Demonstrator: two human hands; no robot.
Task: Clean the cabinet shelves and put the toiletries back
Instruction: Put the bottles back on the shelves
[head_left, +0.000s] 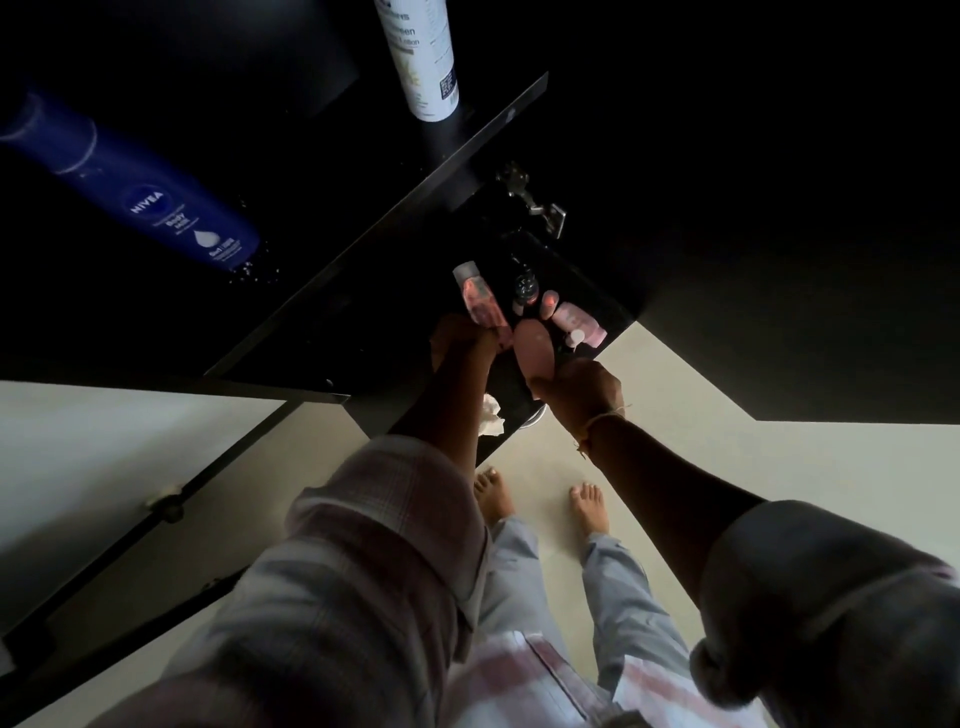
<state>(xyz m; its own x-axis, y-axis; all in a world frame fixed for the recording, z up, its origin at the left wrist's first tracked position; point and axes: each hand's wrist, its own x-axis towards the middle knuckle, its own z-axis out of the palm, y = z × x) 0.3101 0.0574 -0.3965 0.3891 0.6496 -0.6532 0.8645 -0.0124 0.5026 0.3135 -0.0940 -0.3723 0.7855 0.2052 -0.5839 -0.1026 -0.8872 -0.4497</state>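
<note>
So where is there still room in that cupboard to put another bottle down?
The upper shelf looks bare between the blue Nivea bottle and the white lotion bottle. The lower shelf looks free left of the left hand. Its right end is crowded with pink bottles around the right hand.

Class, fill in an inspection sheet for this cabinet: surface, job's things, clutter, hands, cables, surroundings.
Surface: dark lower shelf, dimly lit.
Job's things: blue bottle and white bottle stand higher up; small pink bottle and dark bottle on the lower shelf.
Clutter: crumpled tissue at the shelf's edge.
Hands: left hand grips clear pink bottle; right hand holds rounded pink bottle.
Cables: nothing seen.
Surroundings: metal hinge, pale floor, bare feet.
</note>
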